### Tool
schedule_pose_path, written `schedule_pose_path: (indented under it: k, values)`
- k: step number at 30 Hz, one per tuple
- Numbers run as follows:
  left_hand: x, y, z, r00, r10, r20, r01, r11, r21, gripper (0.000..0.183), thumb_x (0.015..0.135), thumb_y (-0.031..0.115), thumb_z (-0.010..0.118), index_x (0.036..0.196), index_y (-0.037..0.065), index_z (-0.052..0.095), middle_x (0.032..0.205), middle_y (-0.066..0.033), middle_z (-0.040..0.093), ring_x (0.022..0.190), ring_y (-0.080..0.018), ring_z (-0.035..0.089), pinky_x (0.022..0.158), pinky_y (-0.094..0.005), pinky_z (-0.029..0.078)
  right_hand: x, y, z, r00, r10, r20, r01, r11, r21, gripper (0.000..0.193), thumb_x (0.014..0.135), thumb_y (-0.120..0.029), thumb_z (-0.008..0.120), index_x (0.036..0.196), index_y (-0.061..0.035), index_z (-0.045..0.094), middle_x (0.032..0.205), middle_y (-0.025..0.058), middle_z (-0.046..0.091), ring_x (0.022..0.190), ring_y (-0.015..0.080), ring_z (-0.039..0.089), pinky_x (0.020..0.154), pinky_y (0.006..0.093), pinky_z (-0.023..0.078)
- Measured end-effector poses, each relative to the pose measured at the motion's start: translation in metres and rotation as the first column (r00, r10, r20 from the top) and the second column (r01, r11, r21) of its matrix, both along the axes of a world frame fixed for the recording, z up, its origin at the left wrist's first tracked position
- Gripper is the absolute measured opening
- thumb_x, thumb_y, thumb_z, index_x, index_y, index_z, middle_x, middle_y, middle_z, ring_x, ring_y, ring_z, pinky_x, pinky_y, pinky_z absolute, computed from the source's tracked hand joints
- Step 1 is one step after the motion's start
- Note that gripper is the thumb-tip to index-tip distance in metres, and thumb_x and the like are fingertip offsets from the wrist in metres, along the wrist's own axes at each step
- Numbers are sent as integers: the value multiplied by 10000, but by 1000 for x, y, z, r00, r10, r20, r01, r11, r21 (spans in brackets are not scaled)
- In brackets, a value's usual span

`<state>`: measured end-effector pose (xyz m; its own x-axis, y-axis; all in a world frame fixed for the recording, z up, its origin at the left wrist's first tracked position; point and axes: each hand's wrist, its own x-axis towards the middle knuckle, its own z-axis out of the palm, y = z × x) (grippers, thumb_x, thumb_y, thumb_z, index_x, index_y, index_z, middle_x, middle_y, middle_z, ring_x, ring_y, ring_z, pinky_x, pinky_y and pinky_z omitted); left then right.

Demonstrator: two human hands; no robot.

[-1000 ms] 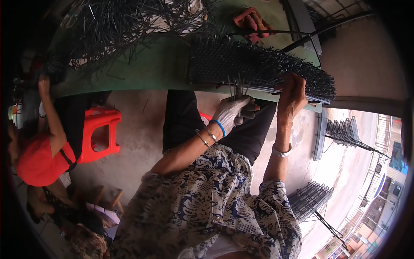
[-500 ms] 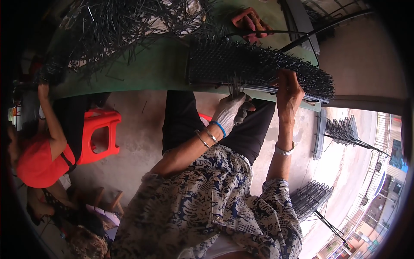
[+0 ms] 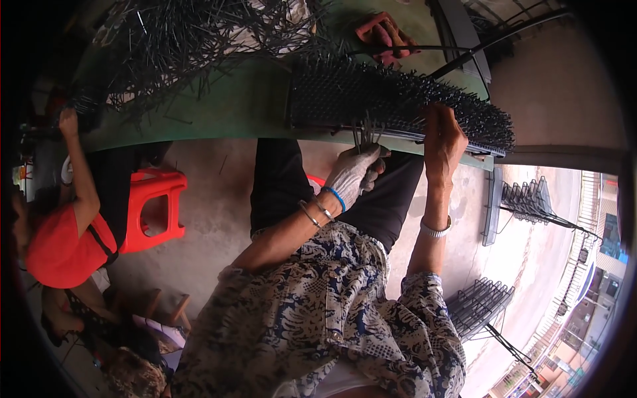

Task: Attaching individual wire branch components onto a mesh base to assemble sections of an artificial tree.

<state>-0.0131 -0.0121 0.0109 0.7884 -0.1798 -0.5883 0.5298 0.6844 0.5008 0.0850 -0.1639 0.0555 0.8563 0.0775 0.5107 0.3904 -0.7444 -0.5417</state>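
Note:
My left hand, in a pale glove with dark fingertips, is closed round a bunch of thin dark strips whose ends stick up past the fingers. It hangs just off the table's near edge. My bare right hand is pinched at the near side of a black perforated rack, whose right part bristles with many short dark pieces. Whatever sits between the right fingertips is too small to make out.
A large heap of dark strips covers the far left of the green table. Reddish gloves lie behind the rack. A person in red works at the left near a red stool. Wire racks stand at right.
My left hand has shifted slightly, and the strips in it show a little higher. My right hand has moved a touch along the rack, fingers still pinched. The co-worker's hand has risen.

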Motion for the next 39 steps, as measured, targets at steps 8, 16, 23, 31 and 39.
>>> schedule_pose_path:
  k: [8,16,23,31,39]
  values:
    - [-2,0,-1,997,-69,42,72,995,-66,268,990,292,570,1056,43,646,690,10,549,466,-30,381,420,-191,280,7,-2,-8,997,29,77,0,935,-354,137,907,-146,641,1027,-116,699,896,76,608,771,230,612,645,341,485]
    - [-5,2,-2,992,-73,99,87,984,-155,270,997,289,561,1061,40,644,689,-2,557,457,-34,376,419,-195,271,-4,4,-8,977,-29,212,125,879,-459,198,896,-198,668,1083,-157,721,995,68,599,848,251,607,689,351,489]
    - [-4,-4,0,991,-115,69,122,988,-93,257,993,279,566,1065,47,649,694,-25,600,468,-46,421,420,-201,301,-41,3,-10,822,327,-467,-168,922,348,176,928,-122,637,1089,-62,677,854,12,645,782,98,597,674,247,462]
    - [13,-8,-33,999,-42,-6,42,999,-31,274,1005,306,538,1032,65,665,768,-47,680,507,-51,519,437,-192,417,-45,-12,-1,955,113,-274,-6,932,362,74,937,-70,609,993,-27,630,807,19,656,679,56,559,614,225,446]
    - [7,-8,-26,997,30,-68,-29,999,18,252,979,291,587,1011,50,656,720,-41,627,509,-58,512,417,-193,384,-19,-12,-14,985,-118,123,97,982,164,72,959,-66,580,1009,-45,627,732,30,619,593,63,540,556,231,437]
